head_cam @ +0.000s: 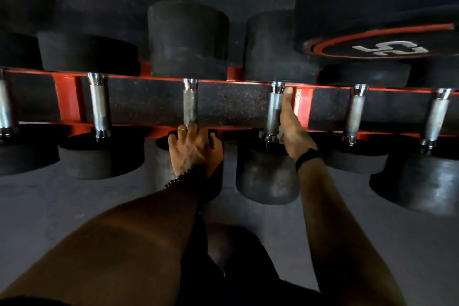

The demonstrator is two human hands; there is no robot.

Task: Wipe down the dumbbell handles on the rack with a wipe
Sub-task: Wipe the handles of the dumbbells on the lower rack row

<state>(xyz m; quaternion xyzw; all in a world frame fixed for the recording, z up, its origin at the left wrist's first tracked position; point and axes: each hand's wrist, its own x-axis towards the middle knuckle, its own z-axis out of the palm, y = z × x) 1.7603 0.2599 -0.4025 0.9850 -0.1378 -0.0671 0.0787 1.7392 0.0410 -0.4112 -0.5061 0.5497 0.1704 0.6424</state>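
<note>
**Dumbbell handle gripped on red rack as wiping is carried out**

A row of black rubber-headed dumbbells is seen laid across a red rack (301, 104), their chrome handles spanning the gap between its two rails. The right hand (291, 129) is wrapped round the handle (274, 112) of the dumbbell right of centre, with the thumb stretched up along the steel toward the far collar; the fingers are hidden behind the bar. A pale scrap that may be the wipe (279, 134) is glimpsed at the lower end of that handle, beside the palm, though it is too dim and small to be made out with certainty. A black band (308, 156) is worn on the right wrist.

The left hand (195, 149) is rested over the near head (164, 141) of the centre dumbbell, fingers curled down over its rim at the foot of the knurled handle (190, 109). A thin ring (182, 129) and a beaded bracelet (177, 179) are worn on that hand. Larger dumbbells are stacked on a tier above, one marked with a white numeral (391, 47).
</note>
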